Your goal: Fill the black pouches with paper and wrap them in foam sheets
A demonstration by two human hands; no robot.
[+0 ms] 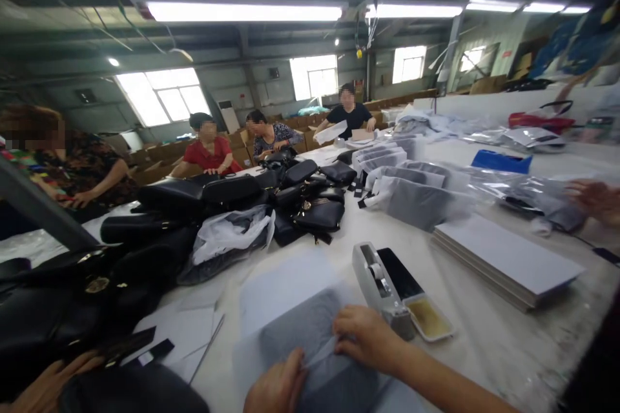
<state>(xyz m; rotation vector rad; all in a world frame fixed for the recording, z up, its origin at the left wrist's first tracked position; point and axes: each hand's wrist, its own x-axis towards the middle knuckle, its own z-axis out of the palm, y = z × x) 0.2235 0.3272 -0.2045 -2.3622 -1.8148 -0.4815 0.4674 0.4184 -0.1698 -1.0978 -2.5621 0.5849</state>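
Note:
White translucent tissue paper [285,277] lies over a flat dark item [303,322] on the table before me; the paper hides what kind of item it is. My right hand [363,335] has its fingers curled on the paper's edge at the item's right side. At the near side my left hand [276,382] grips the paper, its thumb and fingers close together. Just beyond my right hand stand a grey tape dispenser [372,277] and a small white dish with a yellow sponge-like pad [429,317].
Black handbags [159,200] pile up on the left, with a plastic bag [232,232] among them. Wrapped grey packages [411,193] and stacked white boards [508,255] lie to the right. Co-workers' hands show at lower left [53,382] and far right [593,199]. Several people work across the table.

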